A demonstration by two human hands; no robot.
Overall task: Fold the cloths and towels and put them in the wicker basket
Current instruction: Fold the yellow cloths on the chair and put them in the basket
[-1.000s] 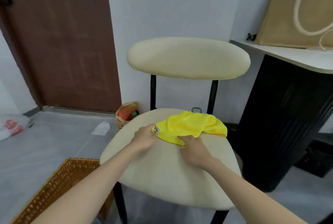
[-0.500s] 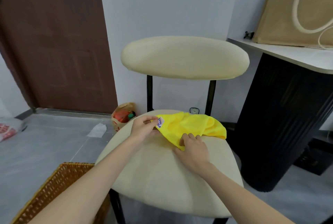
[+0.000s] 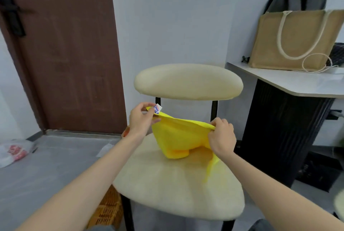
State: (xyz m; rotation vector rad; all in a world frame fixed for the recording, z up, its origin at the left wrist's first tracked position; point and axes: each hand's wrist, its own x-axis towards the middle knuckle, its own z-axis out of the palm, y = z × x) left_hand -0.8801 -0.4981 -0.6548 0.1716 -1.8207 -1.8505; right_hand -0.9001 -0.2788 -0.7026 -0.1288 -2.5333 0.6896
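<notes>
Lifted since: yellow cloth, stretched between hands, sagging.

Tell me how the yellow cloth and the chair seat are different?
The yellow cloth is bright yellow; the chair seat is pale cream. The cloth is thin and hangs crumpled, pinched by the left hand and right hand; the seat lies flat and padded. Both look soft.

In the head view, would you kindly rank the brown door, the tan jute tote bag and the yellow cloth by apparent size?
1. Brown door
2. Tan jute tote bag
3. Yellow cloth, though it is bunched and nearer the camera, so second and third are unsure.
</notes>
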